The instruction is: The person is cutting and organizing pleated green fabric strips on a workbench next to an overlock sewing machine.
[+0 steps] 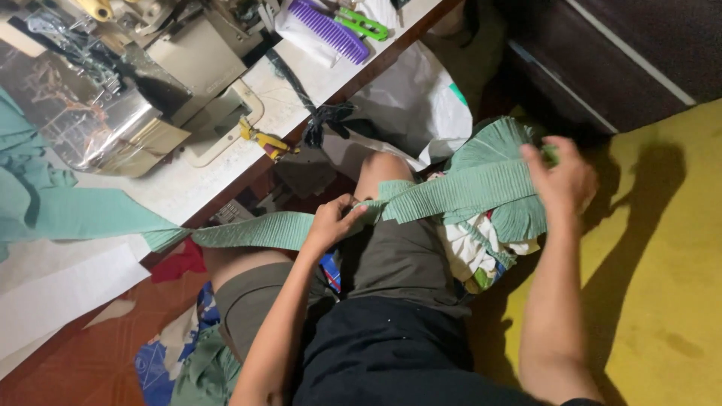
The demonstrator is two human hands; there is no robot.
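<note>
My left hand (pixel 331 222) pinches the green ribbed fabric strip (pixel 451 194) at frame centre; my right hand (pixel 562 180) grips its bunched end at right. Strip runs left onto the worktop (pixel 188 184) beside the sewing machine (pixel 113 98).

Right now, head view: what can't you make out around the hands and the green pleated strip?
- Right hand fingertips: buried in the bunched green pleated strip, grip unclear.
- Left hand fingertips: curled under its own knuckles on the strip.
- Strip's far end: cut off by the left edge.
- Sewing machine: top cropped, needle area blurred.
- Small yellow tool on the table: too small to identify.
</note>
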